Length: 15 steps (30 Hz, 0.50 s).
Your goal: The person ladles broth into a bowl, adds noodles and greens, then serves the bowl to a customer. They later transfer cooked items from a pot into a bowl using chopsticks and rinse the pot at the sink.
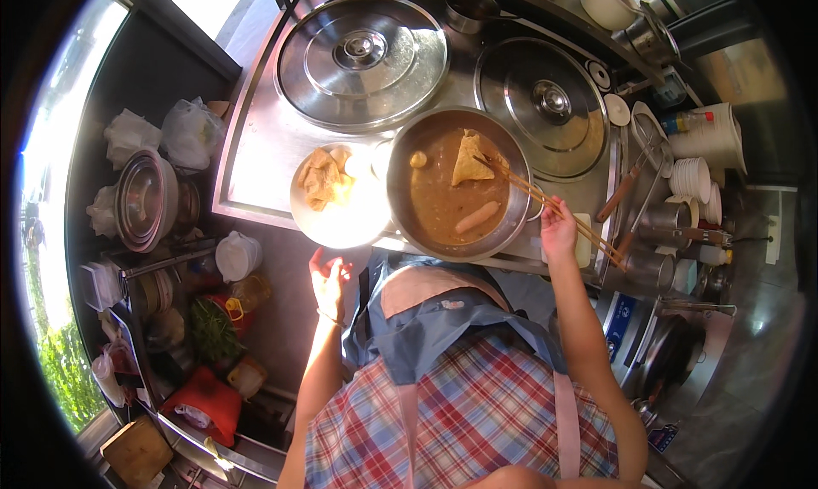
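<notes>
Long wooden chopsticks (543, 198) are gripped in my right hand (558, 229), to the right of a large steel pot (461, 251). Their tips touch a triangular piece of fried tofu (471, 157) in the brown broth (434, 192). A sausage (478, 217) and a small round item (418, 159), perhaps an egg, also lie in the broth. My left hand (328, 278) holds nothing, its fingers apart just below a white bowl (303, 217). Folded tofu skin (319, 179) and rounded pieces rest in the bowl, partly washed out by glare.
Two big steel lids (396, 48) (543, 125) cover round wells behind the pot. A small saucepan (471, 16) stands at the back. Strainers with wooden handles (620, 192) and stacked paper bowls (690, 179) are on the right. Nested basins (144, 198) and a shelf rack (166, 259) stand left.
</notes>
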{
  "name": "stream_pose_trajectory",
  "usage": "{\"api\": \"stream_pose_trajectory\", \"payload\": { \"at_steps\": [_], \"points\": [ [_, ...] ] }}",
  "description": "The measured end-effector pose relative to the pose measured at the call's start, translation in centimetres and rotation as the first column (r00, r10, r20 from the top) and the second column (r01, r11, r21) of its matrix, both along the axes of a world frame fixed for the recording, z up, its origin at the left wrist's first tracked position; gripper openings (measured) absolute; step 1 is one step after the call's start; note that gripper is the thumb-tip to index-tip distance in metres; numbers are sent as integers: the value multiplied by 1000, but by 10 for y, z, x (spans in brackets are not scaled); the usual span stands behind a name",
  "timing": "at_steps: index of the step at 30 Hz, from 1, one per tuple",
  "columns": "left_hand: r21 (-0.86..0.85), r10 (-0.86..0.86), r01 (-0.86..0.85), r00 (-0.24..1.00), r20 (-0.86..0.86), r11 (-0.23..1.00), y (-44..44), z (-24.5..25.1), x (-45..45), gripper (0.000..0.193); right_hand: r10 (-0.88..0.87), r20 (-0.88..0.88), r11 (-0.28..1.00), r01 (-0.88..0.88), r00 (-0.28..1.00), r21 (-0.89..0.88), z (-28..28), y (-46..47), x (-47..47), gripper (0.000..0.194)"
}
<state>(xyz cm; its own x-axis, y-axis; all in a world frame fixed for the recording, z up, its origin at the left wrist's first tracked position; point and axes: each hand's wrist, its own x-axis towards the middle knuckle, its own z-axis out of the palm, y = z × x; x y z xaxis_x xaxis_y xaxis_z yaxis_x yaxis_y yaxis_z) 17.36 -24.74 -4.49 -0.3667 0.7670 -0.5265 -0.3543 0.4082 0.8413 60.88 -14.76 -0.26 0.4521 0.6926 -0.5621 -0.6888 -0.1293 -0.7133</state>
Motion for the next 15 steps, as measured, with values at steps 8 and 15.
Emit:
{"api": "stream_pose_trajectory", "payload": {
  "at_steps": [8,15],
  "points": [
    [30,-16,17,1000,-13,999,-4,-6,3,57,44,-22,990,-41,999,133,37,-12,8,22],
    [-45,-20,19,1000,-24,999,0,-9,2,60,29,20,993,-32,999,117,47,-12,-1,21]
  ]
}}
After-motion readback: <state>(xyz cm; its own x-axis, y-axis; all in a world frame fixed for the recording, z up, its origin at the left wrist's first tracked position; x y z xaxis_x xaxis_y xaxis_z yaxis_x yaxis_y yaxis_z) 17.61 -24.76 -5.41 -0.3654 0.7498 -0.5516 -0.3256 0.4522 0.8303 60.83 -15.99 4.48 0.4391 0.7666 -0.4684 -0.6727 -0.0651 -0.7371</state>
